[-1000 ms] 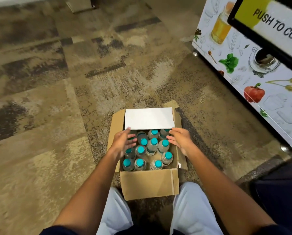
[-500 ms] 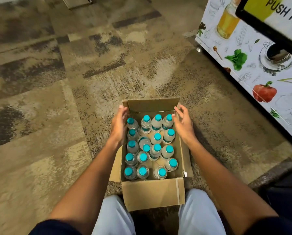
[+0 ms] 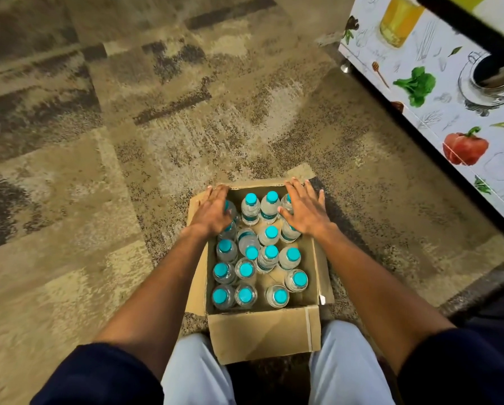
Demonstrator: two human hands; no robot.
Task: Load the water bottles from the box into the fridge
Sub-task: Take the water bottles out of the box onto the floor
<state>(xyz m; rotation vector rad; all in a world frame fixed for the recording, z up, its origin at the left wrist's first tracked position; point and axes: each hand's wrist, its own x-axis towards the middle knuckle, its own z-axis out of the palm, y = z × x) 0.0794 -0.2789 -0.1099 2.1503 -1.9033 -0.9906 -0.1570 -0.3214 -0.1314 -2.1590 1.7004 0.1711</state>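
The box [image 3: 264,331] sits open on the carpet [image 3: 69,200] between the person's knees, and it is packed with water bottles [image 3: 267,254], teal caps up, most upright and a few leaning. Nothing looks loaded so far: no bottle is lifted clear of the cardboard. The left hand [image 3: 212,211] lies over the far-left corner, fingers fairly straight across a bottle there, though whether it actually grips one cannot be told. The right hand [image 3: 305,210] spreads flat, fingers extended over the far-right bottles and the box rim, holding nothing. The fridge [image 3: 437,112], with its vegetable drawings, stands well apart to the right. By this view the whole job remains, starting with the first pick.
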